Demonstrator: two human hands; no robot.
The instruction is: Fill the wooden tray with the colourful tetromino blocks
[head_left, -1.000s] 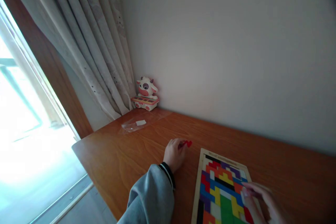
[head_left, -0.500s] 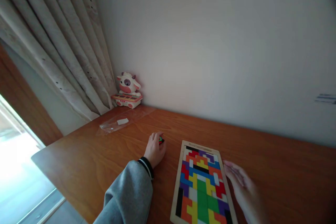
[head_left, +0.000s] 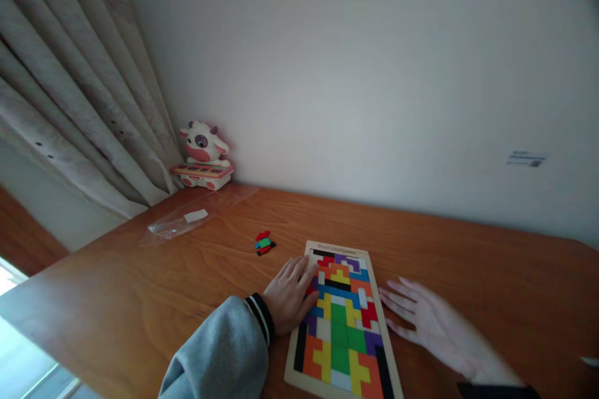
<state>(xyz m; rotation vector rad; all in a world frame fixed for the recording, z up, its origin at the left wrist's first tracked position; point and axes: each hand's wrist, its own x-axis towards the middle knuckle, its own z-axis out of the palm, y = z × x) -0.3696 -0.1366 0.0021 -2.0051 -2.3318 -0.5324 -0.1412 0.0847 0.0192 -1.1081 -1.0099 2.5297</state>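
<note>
A wooden puzzle board [head_left: 312, 381] with a pale frame lies on the table, filled with coloured block pieces in red, orange, yellow, green, blue, purple, black and white. My left hand [head_left: 291, 294] rests on the board's left edge, fingers spread over the frame and some pieces. Just off the right edge is my right hand [head_left: 423, 321], fingers apart and palm partly turned up, holding nothing. A small cluster of loose pieces [head_left: 264, 243], red, green, blue and black, lies on the table beyond my left hand.
At the back left corner stands a cow-shaped toy keyboard [head_left: 203, 156]. In front of it lies a clear plastic bag [head_left: 175, 224] with a white label. The wooden table [head_left: 140, 299] meets a plain wall [head_left: 355, 75] behind, and a curtain [head_left: 84, 75] hangs at left.
My left hand has left the loose pieces and moved right onto the board's left edge. My right hand has turned, its fingers now spread. The view has shifted to the right.
</note>
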